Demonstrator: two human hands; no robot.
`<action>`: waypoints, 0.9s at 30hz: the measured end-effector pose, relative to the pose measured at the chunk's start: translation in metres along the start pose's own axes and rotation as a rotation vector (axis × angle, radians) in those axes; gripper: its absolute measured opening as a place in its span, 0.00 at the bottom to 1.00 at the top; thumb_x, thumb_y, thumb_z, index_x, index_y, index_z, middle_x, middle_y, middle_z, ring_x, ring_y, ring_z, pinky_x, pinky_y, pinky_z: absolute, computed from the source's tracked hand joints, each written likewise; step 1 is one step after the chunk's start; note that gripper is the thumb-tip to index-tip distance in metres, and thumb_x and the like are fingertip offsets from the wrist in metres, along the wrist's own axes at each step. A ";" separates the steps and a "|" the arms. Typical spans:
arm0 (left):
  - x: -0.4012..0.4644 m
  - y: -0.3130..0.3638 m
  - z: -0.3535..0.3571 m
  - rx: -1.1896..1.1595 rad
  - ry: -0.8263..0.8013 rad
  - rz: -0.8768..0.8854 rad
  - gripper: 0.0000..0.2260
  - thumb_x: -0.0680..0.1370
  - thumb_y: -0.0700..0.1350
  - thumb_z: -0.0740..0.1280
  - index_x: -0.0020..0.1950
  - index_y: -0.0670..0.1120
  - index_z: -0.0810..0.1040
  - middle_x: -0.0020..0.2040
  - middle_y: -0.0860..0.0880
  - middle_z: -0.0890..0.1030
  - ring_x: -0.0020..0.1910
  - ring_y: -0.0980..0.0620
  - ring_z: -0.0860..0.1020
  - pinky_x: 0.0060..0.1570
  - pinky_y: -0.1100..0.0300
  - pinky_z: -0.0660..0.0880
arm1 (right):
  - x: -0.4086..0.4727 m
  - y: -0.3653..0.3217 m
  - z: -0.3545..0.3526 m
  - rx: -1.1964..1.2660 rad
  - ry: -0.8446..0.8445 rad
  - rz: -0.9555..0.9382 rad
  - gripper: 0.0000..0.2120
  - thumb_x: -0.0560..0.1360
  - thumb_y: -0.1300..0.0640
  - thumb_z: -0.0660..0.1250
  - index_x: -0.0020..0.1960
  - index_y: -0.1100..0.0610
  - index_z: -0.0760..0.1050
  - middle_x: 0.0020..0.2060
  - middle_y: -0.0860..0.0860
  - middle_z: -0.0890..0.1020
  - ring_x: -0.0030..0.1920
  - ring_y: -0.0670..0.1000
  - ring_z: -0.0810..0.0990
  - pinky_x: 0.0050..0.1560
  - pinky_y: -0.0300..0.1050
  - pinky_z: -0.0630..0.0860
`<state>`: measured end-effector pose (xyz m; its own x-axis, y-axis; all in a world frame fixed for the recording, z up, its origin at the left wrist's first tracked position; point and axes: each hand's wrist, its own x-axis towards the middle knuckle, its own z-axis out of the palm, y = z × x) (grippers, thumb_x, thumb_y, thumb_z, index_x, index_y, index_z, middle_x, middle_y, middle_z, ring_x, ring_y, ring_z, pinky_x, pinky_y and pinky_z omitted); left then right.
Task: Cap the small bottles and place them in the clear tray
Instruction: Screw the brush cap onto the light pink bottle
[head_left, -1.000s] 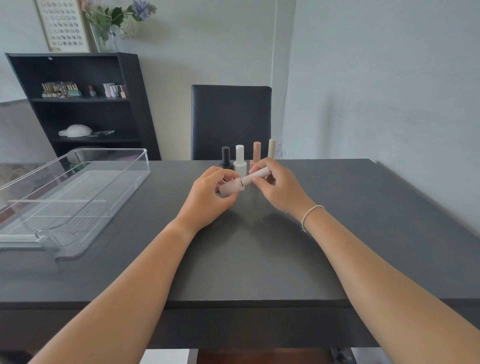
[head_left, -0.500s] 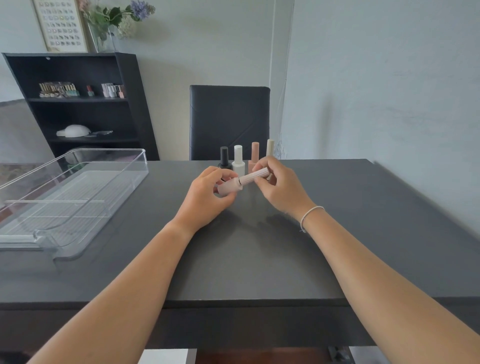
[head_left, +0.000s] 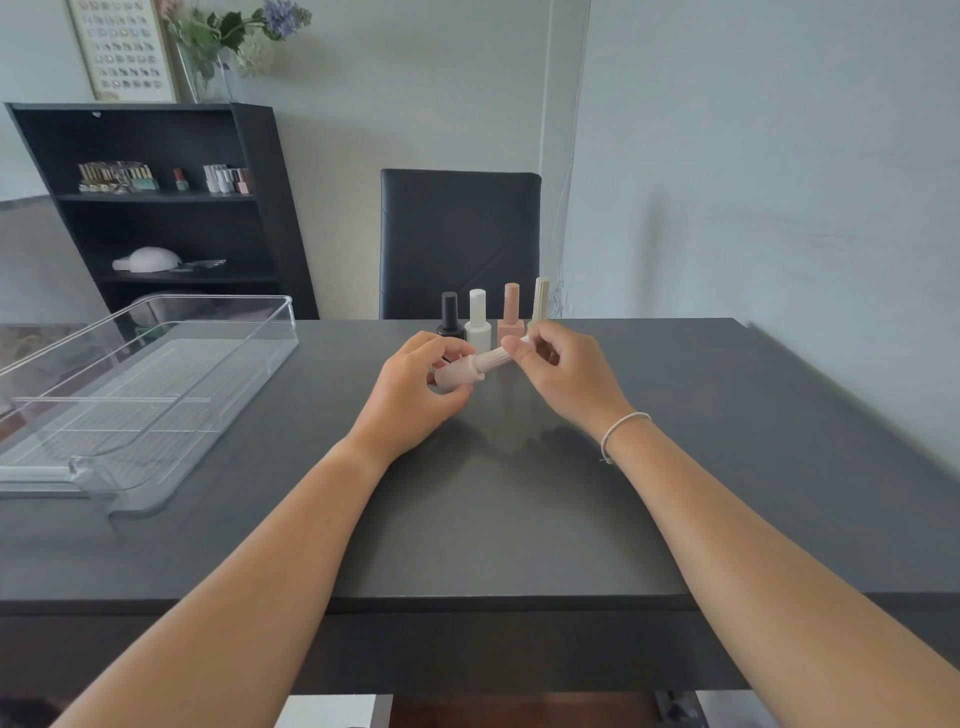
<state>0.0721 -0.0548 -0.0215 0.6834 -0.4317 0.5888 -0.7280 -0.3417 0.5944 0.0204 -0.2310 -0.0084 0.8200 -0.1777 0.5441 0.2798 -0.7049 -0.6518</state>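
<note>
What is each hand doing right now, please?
Left hand: grips the pale pink bottle by its body.
Right hand: pinches the bottle's ribbed cap.

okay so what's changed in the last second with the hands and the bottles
Little. The left hand still grips the pale pink bottle and the right hand still pinches its ribbed cap; nothing was let go. The four standing bottles and clear tray stayed put.

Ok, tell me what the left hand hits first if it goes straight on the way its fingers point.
Probably the black bottle, just beyond the left hand; depth is unclear from this one view.
</note>
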 end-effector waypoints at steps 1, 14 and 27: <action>0.000 0.000 0.000 -0.003 0.000 0.001 0.13 0.71 0.40 0.71 0.53 0.49 0.78 0.50 0.50 0.77 0.47 0.54 0.75 0.47 0.68 0.72 | 0.000 0.000 0.000 -0.009 -0.002 0.014 0.17 0.75 0.45 0.62 0.34 0.56 0.69 0.25 0.43 0.69 0.27 0.44 0.68 0.33 0.39 0.65; -0.001 0.002 0.000 -0.020 0.003 0.006 0.13 0.71 0.40 0.71 0.53 0.49 0.78 0.49 0.51 0.76 0.46 0.55 0.74 0.46 0.70 0.72 | -0.001 0.001 -0.001 -0.008 0.028 0.003 0.13 0.74 0.44 0.62 0.34 0.50 0.69 0.26 0.42 0.70 0.28 0.43 0.70 0.32 0.35 0.64; 0.000 0.000 0.000 -0.014 0.007 0.008 0.13 0.70 0.40 0.71 0.53 0.49 0.78 0.49 0.51 0.76 0.46 0.55 0.74 0.47 0.68 0.73 | -0.001 0.001 -0.001 0.027 0.003 0.004 0.16 0.75 0.44 0.60 0.38 0.55 0.71 0.25 0.39 0.74 0.29 0.38 0.71 0.30 0.31 0.64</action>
<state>0.0721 -0.0549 -0.0210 0.6780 -0.4286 0.5973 -0.7326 -0.3265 0.5973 0.0196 -0.2326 -0.0086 0.8197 -0.1827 0.5429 0.2897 -0.6854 -0.6680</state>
